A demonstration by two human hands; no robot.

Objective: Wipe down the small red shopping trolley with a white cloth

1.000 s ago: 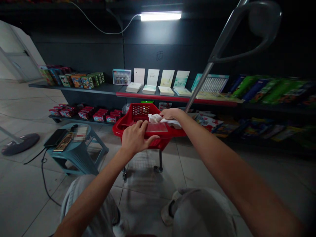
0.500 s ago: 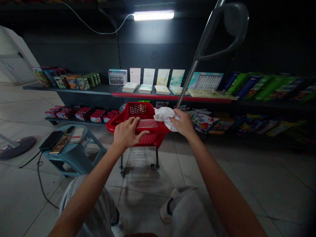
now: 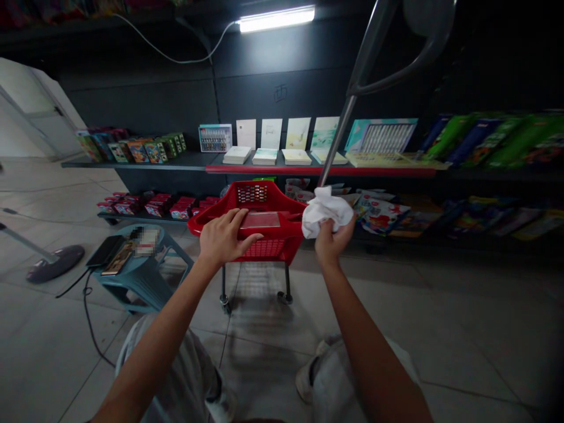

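A small red shopping cart (image 3: 258,249) stands in front of me, its handle towards me. My left hand (image 3: 222,236) grips the left part of the handle, fingers over the top and thumb along the near side. The clear label panel (image 3: 261,220) on the handle lies just right of those fingers. My right hand (image 3: 335,238) is closed on a crumpled white cloth (image 3: 326,211), turned with the thumb side towards me. The cloth is at the right end of the handle; whether it touches the handle I cannot tell. A metal pole (image 3: 338,141) rises behind the cloth.
Behind the cart is a dark shelf (image 3: 176,166) with booklets (image 3: 265,156), boxed pen sets (image 3: 215,138) and snack packs. A blue stool (image 3: 132,276) at left carries dark devices; a cable (image 3: 90,320) hangs to the floor. A round stand base (image 3: 55,264) is further left.
My right hand has turned over and shifted right with the cloth, off the handle's near right side. The left hand stays on the handle. The view has shifted slightly.
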